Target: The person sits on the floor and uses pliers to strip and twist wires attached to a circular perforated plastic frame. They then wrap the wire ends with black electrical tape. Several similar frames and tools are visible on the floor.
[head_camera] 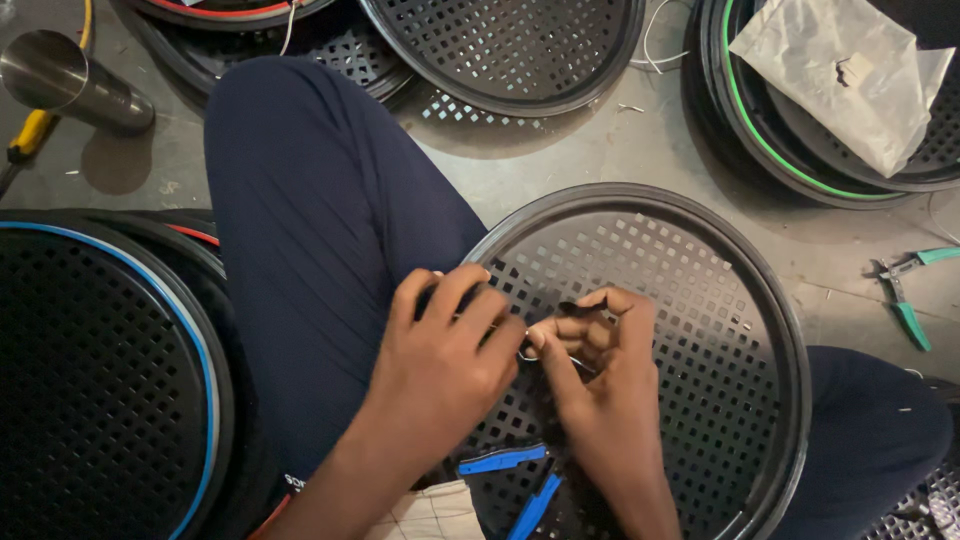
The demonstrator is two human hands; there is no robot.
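Both hands work together over the near-left part of a round black grille that rests on the person's lap. Left hand: forearm enters from the bottom edge, fingers curled down, fingertips pressed onto the grille near its left rim. Right hand: wrist enters from the bottom, fingers bent inward, thumb and forefinger pinched toward the left hand.

A thin wire lies between the two hands, just where the fingertips meet, above the grille's perforated face. Both hands are clenched on this wire; only a short curved piece of it shows, and its ends are hidden by the fingers.

Blue-handled pliers lie on the grille's near edge, partly covered by the right wrist and cut off at the bottom.

On the floor: green-handled cutters at the right, a metal cup at the far left, a plastic bag on a stacked grille in the far-right corner.
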